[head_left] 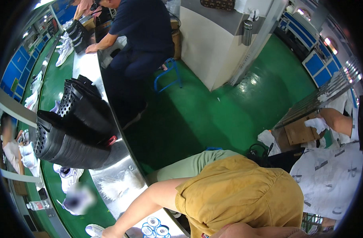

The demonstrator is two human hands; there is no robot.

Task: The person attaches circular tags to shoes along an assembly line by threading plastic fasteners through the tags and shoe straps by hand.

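Bare arm out of a mustard-yellow sleeve, my right hand reaches to a white sneaker at the lower left. Its fingers close on the sneaker's near end, partly cut off by the picture's lower edge. Beside my forearm, several white round rolls with blue rings lie on the metal ledge. A bundle of thin white strips rests farther up this ledge. My left hand does not show.
Tall nested stacks of black perforated plastic pieces stand on the ledge. Sneakers sit on the green conveyor. Ahead, a person in dark clothes works beside a blue stool. A cardboard box is at right, near another person's arm.
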